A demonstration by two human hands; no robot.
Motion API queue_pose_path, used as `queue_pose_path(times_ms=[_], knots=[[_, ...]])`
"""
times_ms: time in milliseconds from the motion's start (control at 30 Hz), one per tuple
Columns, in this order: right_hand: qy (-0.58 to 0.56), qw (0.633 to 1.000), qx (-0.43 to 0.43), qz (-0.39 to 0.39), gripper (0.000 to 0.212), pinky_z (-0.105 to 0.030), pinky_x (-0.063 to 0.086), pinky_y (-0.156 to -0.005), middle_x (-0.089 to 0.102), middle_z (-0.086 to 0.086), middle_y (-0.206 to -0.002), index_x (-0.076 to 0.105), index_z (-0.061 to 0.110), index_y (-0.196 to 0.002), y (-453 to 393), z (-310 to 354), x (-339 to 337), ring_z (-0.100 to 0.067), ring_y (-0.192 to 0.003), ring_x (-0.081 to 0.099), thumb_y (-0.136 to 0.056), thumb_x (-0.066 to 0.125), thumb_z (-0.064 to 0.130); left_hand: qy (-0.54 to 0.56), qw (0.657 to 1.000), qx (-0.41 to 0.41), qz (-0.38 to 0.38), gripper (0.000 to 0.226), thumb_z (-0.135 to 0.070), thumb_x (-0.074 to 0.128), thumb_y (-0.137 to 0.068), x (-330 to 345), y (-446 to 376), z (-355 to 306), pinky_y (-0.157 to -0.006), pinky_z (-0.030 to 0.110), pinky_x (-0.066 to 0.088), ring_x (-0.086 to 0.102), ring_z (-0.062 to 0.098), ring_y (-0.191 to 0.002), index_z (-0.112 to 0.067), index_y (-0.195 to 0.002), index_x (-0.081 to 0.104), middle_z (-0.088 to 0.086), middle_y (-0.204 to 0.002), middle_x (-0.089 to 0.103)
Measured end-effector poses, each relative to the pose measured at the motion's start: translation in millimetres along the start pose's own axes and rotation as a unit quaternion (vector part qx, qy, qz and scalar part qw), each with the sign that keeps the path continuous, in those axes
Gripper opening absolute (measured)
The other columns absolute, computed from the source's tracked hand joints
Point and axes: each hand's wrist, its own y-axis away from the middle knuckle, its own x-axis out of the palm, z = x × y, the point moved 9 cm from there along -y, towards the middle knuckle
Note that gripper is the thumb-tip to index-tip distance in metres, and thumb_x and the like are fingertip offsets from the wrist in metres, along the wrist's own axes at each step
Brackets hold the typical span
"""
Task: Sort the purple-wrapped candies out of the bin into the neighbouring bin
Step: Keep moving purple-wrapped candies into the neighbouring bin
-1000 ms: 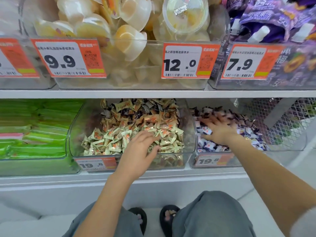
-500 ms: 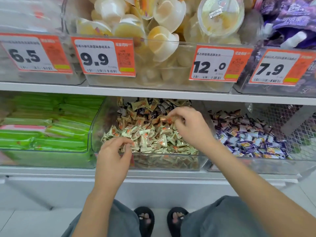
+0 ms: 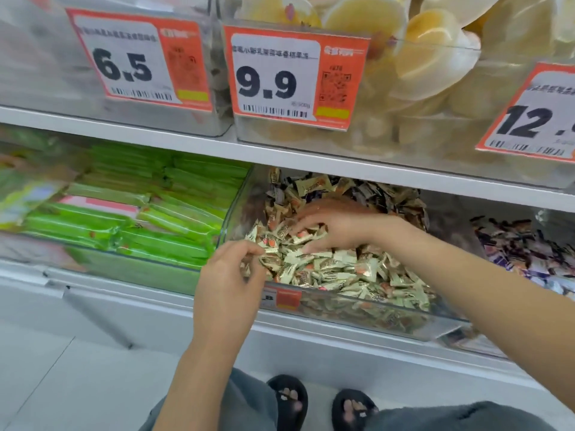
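The left hand [image 3: 228,276] hovers at the near left corner of the gold candy bin [image 3: 348,309], fingers curled, pinching a gold wrapper at its tips. The right hand [image 3: 334,227] presses into the pile, fingers spread; whether it holds anything I cannot tell. The neighbouring bin [image 3: 479,345] of purple-wrapped candies [image 3: 522,247] lies at three o'clock, nearer the right hand.

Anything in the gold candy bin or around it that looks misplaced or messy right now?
Yes. Dark-wrapped candies lie mixed in at the back of the gold candy bin, unlike the gold candies in front. Blur hides their exact colour. The right hand reaches just in front of them; the left hand fingers gold wrappers. Nothing has spilled.
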Motion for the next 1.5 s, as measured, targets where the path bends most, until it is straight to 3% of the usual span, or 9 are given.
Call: queue_pose_path(times_ms=[100, 233, 533, 800, 933, 1000, 1067, 1200, 1500], knots=[[-0.1, 0.993, 0.0, -0.063, 0.048, -0.019, 0.039, -0.087, 0.057, 0.017, -0.129, 0.064, 0.047, -0.106, -34.5, 15.2, -18.7, 0.001, -0.109, 0.053, -0.071, 0.054, 0.079, -0.002, 1.0, -0.013, -0.014, 0.023, -0.007, 0.063, -0.083, -4.8, -2.8, 0.1, -0.062, 0.03, 0.049, 0.054, 0.006, -0.075, -0.026, -0.095, 0.063, -0.014, -0.082, 0.057], [-0.085, 0.978, 0.029, -0.19, 0.041, -0.028, 0.044, -0.082, 0.059, -0.005, -0.126, 0.055, 0.017, -0.128, -81.2, 10.0, -32.6, -0.02, -0.111, 0.056, -0.094, 0.054, 0.042, -0.006, 1.0, -0.021, -0.006, 0.025, -0.012, 0.066, -0.082, -4.3, -4.2, -0.1, -0.06, 0.03, 0.046, 0.048, 0.01, -0.072, -0.029, -0.1, 0.062, -0.011, -0.077, 0.053], [0.165, 0.96, 0.185, -0.133, 0.058, -0.041, 0.04, -0.096, 0.037, -0.006, -0.148, 0.035, 0.02, -0.145, -122.7, -5.1, -16.2, -0.032, -0.127, 0.044, -0.094, 0.052, 0.042, 0.007, 1.0, -0.005, 0.01, 0.019, -0.014, 0.067, -0.082, -2.6, 1.5, 0.3, -0.059, 0.028, 0.044, 0.046, 0.009, -0.068, -0.027, -0.095, 0.063, -0.011, -0.077, 0.05], [-0.061, 0.987, 0.049, -0.138, 0.034, -0.023, 0.035, -0.085, 0.056, -0.014, -0.132, 0.06, 0.01, -0.125, -118.6, -2.8, -14.6, -0.028, -0.117, 0.054, -0.093, 0.059, 0.017, 0.031, 0.999, -0.03, 0.017, 0.016, -0.011, 0.064, -0.084, -7.2, -1.3, 12.9, -0.06, 0.026, 0.044, 0.049, 0.008, -0.064, -0.025, -0.092, 0.063, -0.011, -0.076, 0.051], [-0.172, 0.971, 0.046, -0.16, 0.027, -0.009, 0.037, -0.068, 0.064, 0.006, -0.112, 0.063, 0.023, -0.114, -95.2, -6.2, -23.0, -0.01, -0.099, 0.057, -0.091, 0.06, 0.036, 0.01, 1.0, -0.016, -0.011, 0.015, -0.011, 0.065, -0.082, -7.7, -3.3, 7.0, -0.06, 0.023, 0.042, 0.048, 0.009, -0.064, -0.024, -0.09, 0.064, -0.011, -0.073, 0.052], [-0.268, 0.946, 0.055, -0.172, 0.014, -0.01, 0.039, -0.057, 0.065, 0.021, -0.086, 0.061, 0.034, -0.101, -80.5, -4.2, -28.8, 0.004, -0.072, 0.058, -0.091, 0.058, 0.044, -0.003, 1.0, -0.014, -0.019, 0.015, -0.014, 0.065, -0.082, -6.6, -4.4, 5.6, -0.059, 0.02, 0.04, 0.049, 0.008, -0.064, -0.026, -0.091, 0.065, -0.012, -0.072, 0.053], [-0.438, 0.883, 0.027, -0.166, 0.016, -0.011, 0.045, -0.052, 0.066, 0.013, -0.073, 0.06, 0.021, -0.107, -70.8, 2.4, -31.6, 0.007, -0.058, 0.059, -0.095, 0.055, 0.031, -0.012, 1.0, -0.015, -0.024, 0.015, -0.015, 0.064, -0.082, -5.9, -4.4, 4.5, -0.058, 0.016, 0.038, 0.048, 0.005, -0.064, -0.027, -0.091, 0.065, -0.012, -0.071, 0.053], [-0.682, 0.721, -0.018, -0.122, 0.01, -0.021, 0.055, -0.07, 0.069, 0.003, -0.082, 0.059, 0.01, -0.099, -54.6, 16.0, -37.2, -0.005, -0.077, 0.065, -0.096, 0.049, 0.011, -0.011, 1.0, -0.016, -0.022, 0.014, -0.015, 0.064, -0.083, -4.4, -3.0, 3.7, -0.058, 0.011, 0.035, 0.048, 0.003, -0.065, -0.027, -0.09, 0.064, -0.012, -0.071, 0.053], [-0.739, 0.66, 0.063, -0.118, 0.014, -0.029, 0.053, -0.09, 0.074, -0.002, -0.096, 0.063, 0.01, -0.101, -10.6, 13.1, -24.7, -0.02, -0.095, 0.069, -0.096, 0.051, 0.014, -0.043, 0.998, -0.019, -0.034, 0.012, -0.015, 0.06, -0.084, 1.0, -0.8, -1.6, -0.062, 0.024, 0.027, 0.049, 0.014, -0.078, -0.023, -0.091, 0.065, -0.016, -0.069, 0.051]])
